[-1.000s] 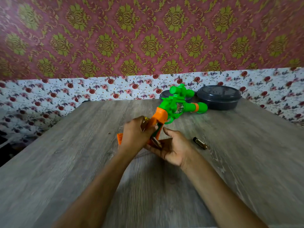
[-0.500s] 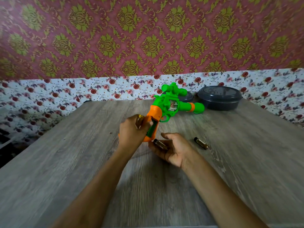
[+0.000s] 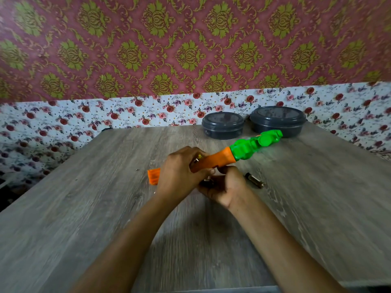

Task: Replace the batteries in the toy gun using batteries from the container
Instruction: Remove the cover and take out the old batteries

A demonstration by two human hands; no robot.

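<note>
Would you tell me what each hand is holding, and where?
The left hand grips the toy gun by its orange handle; the right hand cups a battery.

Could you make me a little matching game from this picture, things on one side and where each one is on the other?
Things:
1. toy gun
2. loose battery
3. orange cover
4. two grey tubs

Places:
A. at the far edge of the table, by the wall
B. lying on the table right of the hands
C. held in the hands
D. lying on the table left of the left hand

Pairs: 1-C, 2-B, 3-D, 4-A
</note>
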